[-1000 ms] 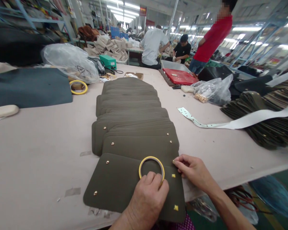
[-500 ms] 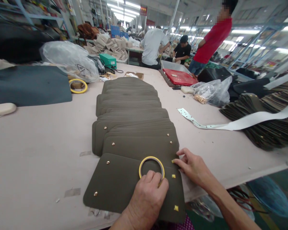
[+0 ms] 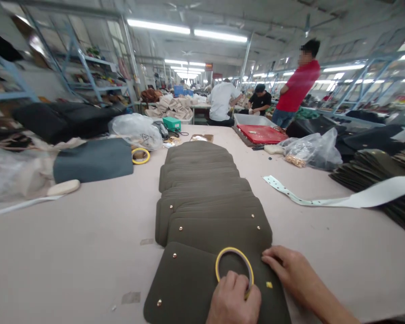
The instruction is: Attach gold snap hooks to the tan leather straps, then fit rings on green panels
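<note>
My left hand [image 3: 234, 299] grips a roll of yellow tape [image 3: 218, 265], which stands up over the front dark olive panel [image 3: 185, 288]. Two brass-coloured studs show on that panel's left side, and a small yellow tape piece [image 3: 269, 285] sticks near its right side. My right hand [image 3: 290, 267] has thumb and forefinger brought together at the right edge of the panels; whatever is under the fingertips is hidden. Behind lies an overlapping row of similar panels [image 3: 205, 200], the nearest ones with metal studs.
At right lie a white perforated strip [image 3: 324, 202], a dark stack of pieces [image 3: 367, 173] and a clear bag [image 3: 319, 150]. A red tray [image 3: 261, 134] is at the back. Another tape roll [image 3: 141, 156] and grey-blue sheet [image 3: 94, 159] lie left. Several people are beyond the table.
The view has tilted upward, so the table sits lower in the picture. My right thumb, which had a yellow tape bit at its tip, now presses by the panel edge; the left hand keeps the roll.
</note>
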The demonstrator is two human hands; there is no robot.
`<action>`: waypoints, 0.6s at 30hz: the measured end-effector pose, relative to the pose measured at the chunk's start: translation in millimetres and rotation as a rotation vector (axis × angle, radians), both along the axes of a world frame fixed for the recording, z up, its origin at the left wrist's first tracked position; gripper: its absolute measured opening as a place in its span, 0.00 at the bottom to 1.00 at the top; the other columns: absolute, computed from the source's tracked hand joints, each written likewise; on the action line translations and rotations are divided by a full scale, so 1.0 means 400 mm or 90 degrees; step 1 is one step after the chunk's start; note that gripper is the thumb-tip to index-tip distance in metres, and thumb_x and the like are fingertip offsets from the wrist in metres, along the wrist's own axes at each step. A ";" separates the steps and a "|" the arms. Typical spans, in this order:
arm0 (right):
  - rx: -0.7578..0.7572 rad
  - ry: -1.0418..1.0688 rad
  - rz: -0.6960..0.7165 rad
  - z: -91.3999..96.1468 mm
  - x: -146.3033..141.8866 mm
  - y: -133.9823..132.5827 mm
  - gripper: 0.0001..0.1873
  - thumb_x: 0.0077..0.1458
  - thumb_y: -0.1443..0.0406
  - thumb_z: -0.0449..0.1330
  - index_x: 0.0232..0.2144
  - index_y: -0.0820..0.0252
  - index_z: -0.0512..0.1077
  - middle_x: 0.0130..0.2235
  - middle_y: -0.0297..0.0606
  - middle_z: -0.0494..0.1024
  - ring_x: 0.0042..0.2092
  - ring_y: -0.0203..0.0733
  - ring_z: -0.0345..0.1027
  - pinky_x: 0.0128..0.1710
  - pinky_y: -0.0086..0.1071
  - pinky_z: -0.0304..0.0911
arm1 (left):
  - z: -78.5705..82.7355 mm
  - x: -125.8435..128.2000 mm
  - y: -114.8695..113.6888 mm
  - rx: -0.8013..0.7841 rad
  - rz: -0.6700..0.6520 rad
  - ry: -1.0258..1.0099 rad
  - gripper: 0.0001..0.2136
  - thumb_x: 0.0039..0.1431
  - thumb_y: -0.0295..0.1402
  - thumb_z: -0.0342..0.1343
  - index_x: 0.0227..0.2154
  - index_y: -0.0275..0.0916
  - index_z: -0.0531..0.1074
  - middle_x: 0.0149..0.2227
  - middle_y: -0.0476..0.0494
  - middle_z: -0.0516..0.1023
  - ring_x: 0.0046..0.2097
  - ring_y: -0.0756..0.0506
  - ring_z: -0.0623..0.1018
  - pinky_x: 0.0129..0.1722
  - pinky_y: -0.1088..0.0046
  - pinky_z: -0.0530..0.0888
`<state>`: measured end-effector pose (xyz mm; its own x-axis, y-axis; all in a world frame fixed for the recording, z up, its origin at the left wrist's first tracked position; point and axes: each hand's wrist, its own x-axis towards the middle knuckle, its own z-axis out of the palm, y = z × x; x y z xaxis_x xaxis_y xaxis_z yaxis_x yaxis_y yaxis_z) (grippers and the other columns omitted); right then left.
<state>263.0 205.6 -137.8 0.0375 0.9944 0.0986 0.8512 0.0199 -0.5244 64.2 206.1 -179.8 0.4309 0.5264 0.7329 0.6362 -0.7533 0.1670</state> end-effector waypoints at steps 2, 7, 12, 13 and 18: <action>-0.023 0.028 -0.057 -0.012 -0.005 0.002 0.12 0.58 0.59 0.55 0.27 0.54 0.75 0.30 0.35 0.79 0.33 0.44 0.74 0.35 0.35 0.65 | -0.008 0.001 0.006 0.013 0.017 0.001 0.09 0.54 0.22 0.53 0.24 0.41 0.64 0.23 0.52 0.69 0.25 0.48 0.69 0.22 0.70 0.62; -0.026 0.042 -0.109 0.004 -0.026 -0.023 0.13 0.57 0.58 0.54 0.28 0.54 0.75 0.30 0.36 0.80 0.33 0.45 0.73 0.35 0.35 0.64 | 0.054 -0.035 0.004 -0.036 -0.072 -0.034 0.10 0.60 0.26 0.45 0.30 0.41 0.70 0.27 0.47 0.74 0.27 0.47 0.71 0.25 0.71 0.68; -0.041 0.098 -0.046 0.054 -0.037 -0.058 0.10 0.54 0.61 0.57 0.28 0.55 0.78 0.29 0.36 0.81 0.32 0.43 0.73 0.33 0.33 0.64 | 0.135 -0.083 0.018 -0.146 -0.141 -0.050 0.14 0.65 0.24 0.42 0.44 0.39 0.72 0.29 0.45 0.76 0.30 0.48 0.76 0.30 0.74 0.74; -0.009 0.111 -0.044 0.064 -0.041 -0.065 0.10 0.55 0.61 0.57 0.30 0.56 0.78 0.31 0.37 0.81 0.33 0.44 0.73 0.35 0.34 0.65 | 0.142 -0.089 0.021 -0.166 -0.154 -0.050 0.15 0.65 0.25 0.43 0.49 0.38 0.70 0.29 0.46 0.76 0.30 0.48 0.76 0.31 0.75 0.74; 0.167 0.160 0.069 0.105 -0.087 -0.098 0.11 0.61 0.64 0.54 0.41 0.58 0.74 0.38 0.41 0.79 0.40 0.41 0.72 0.41 0.33 0.68 | 0.141 -0.091 0.014 -0.262 -0.166 -0.085 0.23 0.65 0.27 0.48 0.62 0.38 0.55 0.36 0.44 0.80 0.34 0.50 0.79 0.37 0.76 0.77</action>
<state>228.1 166.3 -95.8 -0.0107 0.9361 0.3516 0.6822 0.2639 -0.6819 27.7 211.6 -123.5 0.5034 0.6703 0.5452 0.3885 -0.7392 0.5501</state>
